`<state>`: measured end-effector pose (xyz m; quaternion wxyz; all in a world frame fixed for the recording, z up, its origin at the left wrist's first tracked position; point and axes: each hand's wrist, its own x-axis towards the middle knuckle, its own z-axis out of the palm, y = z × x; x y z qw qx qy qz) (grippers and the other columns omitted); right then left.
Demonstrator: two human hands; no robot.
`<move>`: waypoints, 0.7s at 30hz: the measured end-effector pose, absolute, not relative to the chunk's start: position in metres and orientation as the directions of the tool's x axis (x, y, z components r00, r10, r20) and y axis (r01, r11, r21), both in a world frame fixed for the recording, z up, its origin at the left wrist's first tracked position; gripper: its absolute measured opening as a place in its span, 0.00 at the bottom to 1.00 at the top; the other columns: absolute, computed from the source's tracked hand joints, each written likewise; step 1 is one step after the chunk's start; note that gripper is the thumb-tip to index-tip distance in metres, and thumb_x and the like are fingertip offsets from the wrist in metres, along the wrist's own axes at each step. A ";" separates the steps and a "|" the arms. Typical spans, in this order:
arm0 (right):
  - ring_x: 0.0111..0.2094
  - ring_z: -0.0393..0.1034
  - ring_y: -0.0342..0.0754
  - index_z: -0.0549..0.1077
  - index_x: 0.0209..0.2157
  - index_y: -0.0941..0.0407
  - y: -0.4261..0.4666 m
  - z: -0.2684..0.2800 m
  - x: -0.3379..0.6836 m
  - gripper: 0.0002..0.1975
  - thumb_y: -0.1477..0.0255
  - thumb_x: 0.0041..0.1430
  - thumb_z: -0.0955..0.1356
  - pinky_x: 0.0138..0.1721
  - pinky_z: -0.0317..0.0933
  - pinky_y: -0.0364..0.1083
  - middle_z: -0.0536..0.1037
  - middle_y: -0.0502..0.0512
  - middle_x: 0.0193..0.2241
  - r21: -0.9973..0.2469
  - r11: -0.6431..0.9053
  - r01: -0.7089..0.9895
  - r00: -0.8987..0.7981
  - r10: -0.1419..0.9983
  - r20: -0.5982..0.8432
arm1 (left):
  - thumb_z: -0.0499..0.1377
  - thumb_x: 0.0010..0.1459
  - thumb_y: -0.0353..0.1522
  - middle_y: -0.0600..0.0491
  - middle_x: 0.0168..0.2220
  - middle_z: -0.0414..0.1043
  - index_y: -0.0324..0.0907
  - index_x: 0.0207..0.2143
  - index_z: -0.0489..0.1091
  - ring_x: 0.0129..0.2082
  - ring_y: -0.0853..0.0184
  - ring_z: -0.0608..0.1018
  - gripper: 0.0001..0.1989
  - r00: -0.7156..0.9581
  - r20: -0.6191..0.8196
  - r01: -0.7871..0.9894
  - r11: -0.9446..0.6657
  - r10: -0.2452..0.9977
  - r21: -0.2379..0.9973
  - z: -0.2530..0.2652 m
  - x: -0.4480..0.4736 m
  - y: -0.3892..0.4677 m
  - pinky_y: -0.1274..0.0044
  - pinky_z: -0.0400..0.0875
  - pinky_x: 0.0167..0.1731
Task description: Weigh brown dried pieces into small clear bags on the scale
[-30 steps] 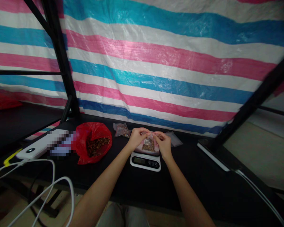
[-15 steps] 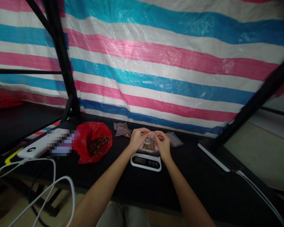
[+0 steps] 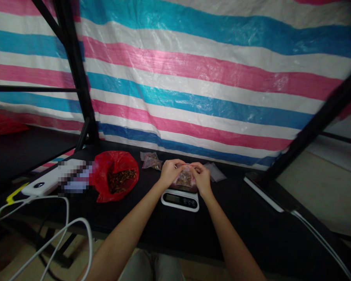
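Note:
Between my two hands is a small clear zip bag [image 3: 185, 178] with brown, seed-like pieces in its lower part. My left hand [image 3: 171, 172] pinches its top edge from the left, and my right hand [image 3: 201, 177] pinches the same edge from the right. Right behind and below the bag is a white digital scale [image 3: 179, 201]; its display is too dim to read. Left of the scale, an open red plastic bag [image 3: 117, 175] holds a heap of similar brown pieces. Filled zip bags [image 3: 152, 161] lie behind my left hand, and flat clear bags [image 3: 217, 172] lie beyond my right.
A white power bank [image 3: 43, 187] with looping white cables [image 3: 87, 230] lies at the left of the black table [image 3: 152, 226]. At the right is a phone-like device [image 3: 265, 193] with a cable. Black metal posts [image 3: 73, 66] and a striped tarp [image 3: 193, 78] stand behind.
Both hands stay in almost the same place. The small bag's lower part has shifted slightly and looks flatter between the fingers. Everything else looks unchanged.

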<state>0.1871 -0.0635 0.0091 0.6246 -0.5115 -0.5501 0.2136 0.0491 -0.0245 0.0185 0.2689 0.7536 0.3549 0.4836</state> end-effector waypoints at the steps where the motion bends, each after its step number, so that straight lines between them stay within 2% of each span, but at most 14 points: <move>1: 0.14 0.57 0.39 0.70 0.25 0.58 -0.063 0.008 0.187 0.09 0.65 0.45 0.68 0.15 0.51 0.39 0.68 0.46 0.16 -0.868 0.383 0.317 0.306 0.825 0.476 | 0.58 0.49 0.37 0.54 0.29 0.76 0.42 0.30 0.75 0.28 0.68 0.75 0.10 0.282 0.536 0.289 -0.603 0.795 0.743 0.018 0.049 -0.025 0.81 0.66 0.27; 6: 0.17 0.61 0.40 0.70 0.25 0.57 -0.061 0.004 0.189 0.09 0.65 0.46 0.67 0.18 0.54 0.39 0.69 0.47 0.17 -0.842 0.367 0.395 0.334 0.797 0.504 | 0.57 0.50 0.39 0.53 0.29 0.76 0.43 0.30 0.75 0.28 0.68 0.76 0.12 0.294 0.542 0.260 -0.612 0.787 0.747 0.017 0.049 -0.024 0.80 0.66 0.28; 11: 0.12 0.55 0.39 0.69 0.27 0.57 -0.063 0.009 0.194 0.12 0.62 0.47 0.67 0.14 0.49 0.39 0.65 0.44 0.13 -0.865 0.369 0.340 0.347 0.806 0.480 | 0.59 0.48 0.38 0.52 0.28 0.76 0.40 0.29 0.75 0.27 0.69 0.76 0.11 0.231 0.560 0.181 -0.600 0.796 0.779 0.018 0.047 -0.020 0.80 0.67 0.29; 14: 0.13 0.56 0.39 0.70 0.28 0.58 -0.066 0.014 0.195 0.14 0.61 0.46 0.67 0.14 0.49 0.39 0.67 0.46 0.14 -0.880 0.367 0.302 0.308 0.835 0.455 | 0.59 0.48 0.37 0.51 0.28 0.76 0.39 0.29 0.75 0.28 0.68 0.76 0.10 0.223 0.565 0.128 -0.599 0.794 0.791 0.019 0.047 -0.019 0.79 0.68 0.30; 18: 0.21 0.65 0.43 0.72 0.27 0.58 -0.067 0.015 0.193 0.12 0.63 0.45 0.68 0.22 0.58 0.40 0.73 0.51 0.22 -0.862 0.414 0.292 0.270 0.829 0.489 | 0.59 0.48 0.36 0.51 0.28 0.76 0.38 0.29 0.75 0.27 0.68 0.76 0.10 0.244 0.559 0.096 -0.593 0.792 0.799 0.020 0.049 -0.021 0.79 0.68 0.29; 21: 0.25 0.67 0.44 0.74 0.26 0.58 -0.066 0.014 0.192 0.11 0.64 0.44 0.69 0.27 0.60 0.42 0.74 0.52 0.24 -0.846 0.441 0.299 0.289 0.803 0.521 | 0.59 0.48 0.35 0.51 0.27 0.76 0.38 0.28 0.75 0.27 0.69 0.76 0.09 0.246 0.564 0.090 -0.598 0.788 0.797 0.020 0.050 -0.023 0.80 0.68 0.28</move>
